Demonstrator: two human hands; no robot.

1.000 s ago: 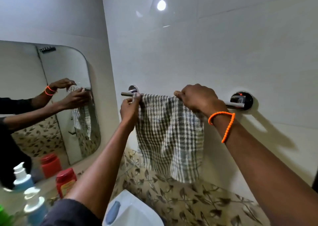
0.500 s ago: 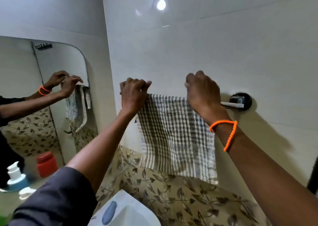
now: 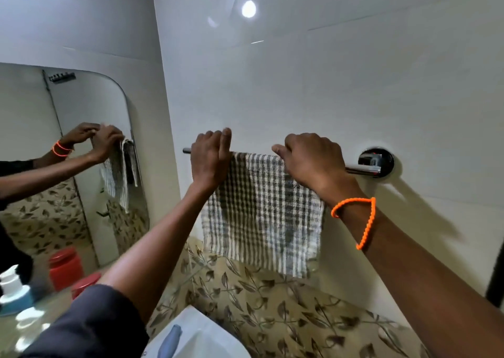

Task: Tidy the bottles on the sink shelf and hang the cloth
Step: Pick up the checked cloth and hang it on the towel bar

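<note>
Cloth: a checked grey-and-white cloth, draped over the chrome towel rail on the white tiled wall, its front flap hanging down to just above the leaf-patterned tiles.
Hanging step: judged nearly done; the cloth already sits over the rail and spreads fairly flat between the two hands, so only a last straightening and letting go seem left.
Bottles: a red jar and a white pump bottle stand on the sink shelf under the mirror; that corner is blurred and partly cut off, so whether they are tidied I cannot tell.
Left hand: at the cloth's left top corner, fingers straight and close together, pointing up past the rail; it lies flat against the cloth edge rather than closed round it, so it reads as loose and unclenched.
Right hand: on the cloth's right top corner, fingers curled down over the rail and the fold, thumb stretched along the top edge towards the left hand; it looks closed on the cloth there.
Wrist: an orange beaded bracelet hangs loose on the right forearm, clear of the cloth.
Basin: the white sink lies below, well apart from the cloth's lower hem.
</note>
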